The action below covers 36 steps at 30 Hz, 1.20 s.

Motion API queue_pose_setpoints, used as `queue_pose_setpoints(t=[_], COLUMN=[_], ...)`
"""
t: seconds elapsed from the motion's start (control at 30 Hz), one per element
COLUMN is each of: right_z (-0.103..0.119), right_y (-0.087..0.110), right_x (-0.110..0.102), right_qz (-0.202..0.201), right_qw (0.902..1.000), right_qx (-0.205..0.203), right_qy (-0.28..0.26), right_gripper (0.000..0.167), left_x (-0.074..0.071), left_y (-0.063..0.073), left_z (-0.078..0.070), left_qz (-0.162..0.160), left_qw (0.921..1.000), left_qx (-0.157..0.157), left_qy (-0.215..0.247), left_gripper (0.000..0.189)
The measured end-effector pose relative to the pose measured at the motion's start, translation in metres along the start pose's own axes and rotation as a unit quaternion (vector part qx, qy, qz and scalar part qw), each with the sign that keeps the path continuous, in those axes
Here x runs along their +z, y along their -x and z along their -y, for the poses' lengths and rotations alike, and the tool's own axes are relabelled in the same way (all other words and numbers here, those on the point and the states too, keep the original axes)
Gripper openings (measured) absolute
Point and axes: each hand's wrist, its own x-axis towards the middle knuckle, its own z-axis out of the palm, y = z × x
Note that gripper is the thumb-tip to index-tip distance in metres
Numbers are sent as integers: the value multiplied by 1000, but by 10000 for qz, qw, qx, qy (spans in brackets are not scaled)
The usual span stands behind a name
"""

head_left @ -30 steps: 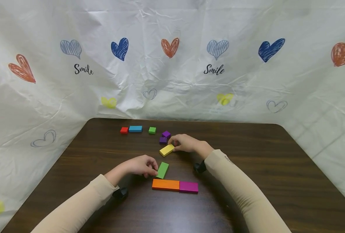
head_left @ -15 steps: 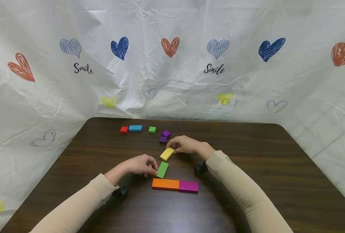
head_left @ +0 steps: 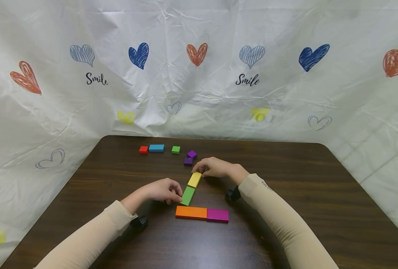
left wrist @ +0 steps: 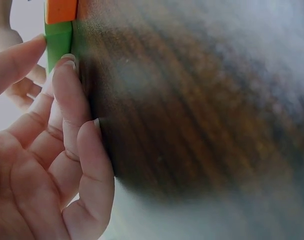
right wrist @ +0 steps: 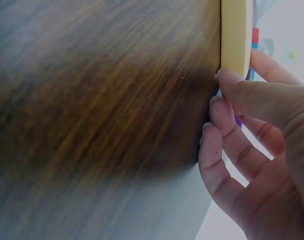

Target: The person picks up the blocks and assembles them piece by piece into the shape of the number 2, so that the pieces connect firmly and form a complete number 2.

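My right hand (head_left: 214, 167) pinches the far end of a yellow rectangular block (head_left: 194, 180) between thumb and finger. In the right wrist view the thumb lies against the side of the yellow block (right wrist: 234, 37), low by the wood. My left hand (head_left: 163, 190) holds a green rectangular block (head_left: 187, 196) at its left side, thumb and fingertips on it. Yellow and green lie end to end in one slanting line. Just below the green block are an orange block (head_left: 191, 212) and a magenta block (head_left: 217, 215), joined end to end in a row.
Farther back on the dark wooden table (head_left: 286, 209) lie a red block (head_left: 143, 150), a blue block (head_left: 156, 148) and a small green block (head_left: 176, 150). Two purple blocks (head_left: 188, 161) lie just beyond my right hand. A white printed sheet (head_left: 212, 86) hangs behind the table.
My right hand has drawn the yellow block toward me and turned it, so it now lines up with the green block's far end. The left hand stays at the green block.
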Motion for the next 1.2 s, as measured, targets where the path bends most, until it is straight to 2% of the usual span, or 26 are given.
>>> queue_pose_setpoints(t=[0.33,0.73,1.2], right_z=[-3,0,3], right_y=[1,7,7], right_x=[3,3,2], right_qz=[-12,43,158], right_qw=[9999,9986,9984], right_qx=[-20,144,142], right_qy=[-144,-504,-526], right_gripper=[37,39,40], left_x=[0,0,0], left_y=[0,-2,-2], left_z=[0,2,3], left_qz=[5,14,13], left_qw=[10000,10000,10000], left_qx=[54,53,33], left_qy=[22,-41,-31], left_gripper=[10,11,11])
